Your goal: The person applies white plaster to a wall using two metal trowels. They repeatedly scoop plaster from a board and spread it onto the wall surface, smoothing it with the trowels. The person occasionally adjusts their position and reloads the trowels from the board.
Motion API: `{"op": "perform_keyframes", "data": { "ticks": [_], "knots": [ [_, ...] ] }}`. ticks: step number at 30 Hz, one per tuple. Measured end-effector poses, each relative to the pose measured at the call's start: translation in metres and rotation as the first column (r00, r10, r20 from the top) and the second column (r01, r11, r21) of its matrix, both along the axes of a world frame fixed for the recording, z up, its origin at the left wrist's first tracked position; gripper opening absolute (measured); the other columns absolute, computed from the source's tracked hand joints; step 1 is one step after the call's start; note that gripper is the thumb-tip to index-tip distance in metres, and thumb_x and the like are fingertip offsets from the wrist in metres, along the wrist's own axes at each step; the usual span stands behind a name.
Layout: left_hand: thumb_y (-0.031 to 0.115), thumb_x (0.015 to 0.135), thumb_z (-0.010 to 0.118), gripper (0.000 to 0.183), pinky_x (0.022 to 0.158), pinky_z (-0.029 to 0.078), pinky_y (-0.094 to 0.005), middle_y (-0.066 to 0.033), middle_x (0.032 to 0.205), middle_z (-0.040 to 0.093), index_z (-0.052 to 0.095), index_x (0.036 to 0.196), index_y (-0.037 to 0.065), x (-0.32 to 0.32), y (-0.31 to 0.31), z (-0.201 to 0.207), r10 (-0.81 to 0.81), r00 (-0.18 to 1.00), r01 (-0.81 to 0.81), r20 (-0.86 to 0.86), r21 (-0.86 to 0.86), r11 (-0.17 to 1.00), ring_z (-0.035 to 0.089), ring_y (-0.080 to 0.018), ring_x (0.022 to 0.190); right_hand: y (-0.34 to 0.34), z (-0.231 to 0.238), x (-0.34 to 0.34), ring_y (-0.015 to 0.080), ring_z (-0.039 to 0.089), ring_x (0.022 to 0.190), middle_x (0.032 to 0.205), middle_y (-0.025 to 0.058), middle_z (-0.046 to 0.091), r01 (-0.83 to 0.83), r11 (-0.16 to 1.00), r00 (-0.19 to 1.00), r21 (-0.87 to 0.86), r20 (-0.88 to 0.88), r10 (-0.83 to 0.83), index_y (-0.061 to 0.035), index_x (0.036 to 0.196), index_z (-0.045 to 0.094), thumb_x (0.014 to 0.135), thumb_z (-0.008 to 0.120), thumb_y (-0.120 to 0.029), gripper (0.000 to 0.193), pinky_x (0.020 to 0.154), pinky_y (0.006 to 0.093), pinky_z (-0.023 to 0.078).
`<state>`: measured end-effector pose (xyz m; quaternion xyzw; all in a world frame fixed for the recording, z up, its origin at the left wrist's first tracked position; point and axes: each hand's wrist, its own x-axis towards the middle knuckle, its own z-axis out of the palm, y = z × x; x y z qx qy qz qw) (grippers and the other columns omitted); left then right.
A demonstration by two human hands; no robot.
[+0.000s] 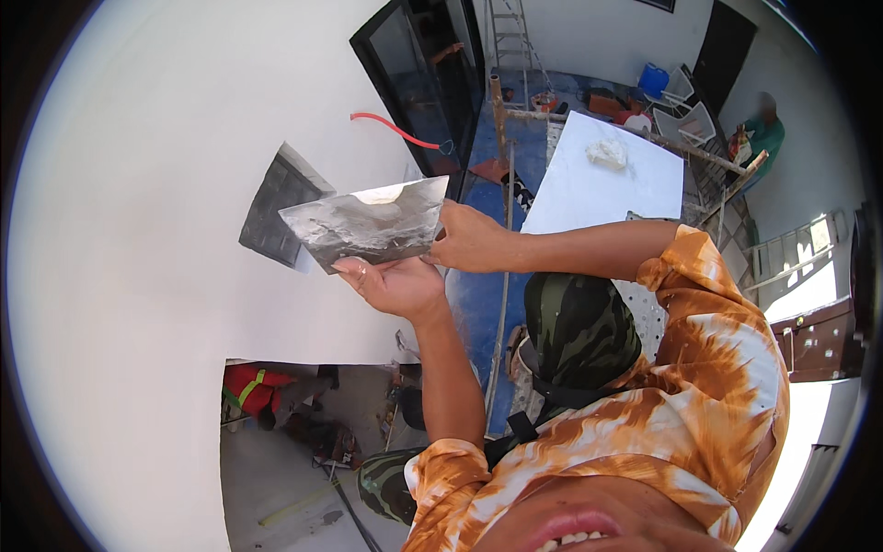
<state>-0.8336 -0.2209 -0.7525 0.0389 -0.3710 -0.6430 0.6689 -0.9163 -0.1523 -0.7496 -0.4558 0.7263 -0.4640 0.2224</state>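
In front of the white wall I hold a broad metal plastering trowel, its face smeared with wet-looking white paste. My left hand supports it from below, palm up, with the thumb along the lower edge and the other fingers mostly hidden. Closed around the right end is my right hand, its fingertips partly behind the metal. The trowel's handle does not show. To the right, a white board carries a lump of white paste.
A dark recess sits in the wall behind the trowel, below a red tube. Scaffold pipes surround the board. A ladder stands at the back. One person in green is far right; another in a red vest shows through the lower opening.
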Motion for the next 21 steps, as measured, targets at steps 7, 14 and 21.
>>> {"op": "perform_keyframes", "data": {
  "ticks": [7, 14, 21],
  "knots": [
    [0.045, 0.102, 0.043, 0.059, 0.111, 0.038, -0.0525, -0.0157, 0.145, 0.042, 0.038, 0.143, 0.003, 0.006, -0.003, -0.001, -0.192, 0.978, 0.207, -0.083, 0.233, 0.950, 0.044, -0.0333, 0.133, 0.014, -0.005, 0.003, 0.0388, 0.059, 0.115, 0.125, 0.0249, 0.058, 0.013, 0.998, 0.995, -0.058, -0.096, -0.018, 0.0005, 0.138, 0.044, 0.076, 0.072, -0.029, 0.074, 0.092, 0.0464, 0.049],
    [0.036, 0.102, 0.050, 0.044, 0.094, 0.055, -0.0404, -0.0081, 0.132, 0.058, 0.048, 0.138, 0.010, 0.015, 0.012, -0.010, -0.436, 0.826, 0.534, -0.357, 0.252, 0.807, 0.060, -0.0262, 0.117, -0.002, -0.015, 0.006, 0.0381, 0.059, 0.115, 0.129, 0.0237, 0.057, -0.028, 0.992, 0.990, 0.120, -0.132, 0.043, 0.0001, 0.140, 0.043, 0.079, 0.073, -0.036, 0.077, 0.091, 0.0493, 0.049],
    [0.028, 0.103, 0.049, 0.030, 0.084, 0.056, -0.0349, -0.0083, 0.110, 0.064, 0.055, 0.121, 0.003, 0.038, 0.007, 0.004, -0.629, 0.581, 0.753, -0.516, 0.048, 0.657, 0.065, -0.0183, 0.095, 0.004, -0.024, -0.030, 0.0361, 0.059, 0.115, 0.131, 0.0221, 0.055, 0.237, 0.965, 0.971, -0.113, -0.008, -0.240, -0.0001, 0.134, 0.051, 0.073, 0.070, -0.030, 0.070, 0.093, 0.0432, 0.049]
  ]
}}
